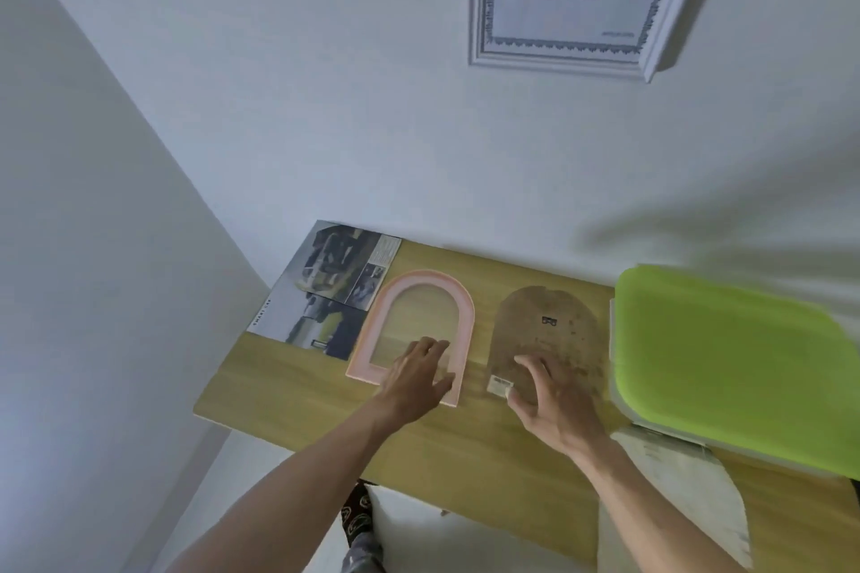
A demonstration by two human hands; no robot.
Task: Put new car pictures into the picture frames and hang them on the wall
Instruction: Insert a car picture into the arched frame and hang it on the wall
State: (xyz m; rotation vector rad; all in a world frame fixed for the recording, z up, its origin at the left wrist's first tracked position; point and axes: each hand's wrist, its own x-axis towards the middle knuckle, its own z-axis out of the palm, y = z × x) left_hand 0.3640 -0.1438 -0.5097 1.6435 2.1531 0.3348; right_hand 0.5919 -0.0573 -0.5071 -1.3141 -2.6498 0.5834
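A pink arch-shaped picture frame (pixel 421 288) lies flat on the wooden table (pixel 474 447), with bare tabletop showing through its opening. My left hand (pixel 419 375) rests on the frame's lower right part, fingers spread. To the right lies the frame's brown arched backing board (pixel 544 330) with a small metal hanger. My right hand (pixel 551 405) hovers over the board's lower edge with fingers apart, touching or nearly touching it. Car pictures (pixel 328 288) lie at the table's far left corner, partly under the frame.
A white ornate frame (pixel 572 56) holding a "21x29.7CM" sheet hangs on the wall above. A box with a lime-green lid (pixel 730 363) fills the table's right side. An arched white sheet (pixel 675 502) lies at the near right edge. Walls close in behind and left.
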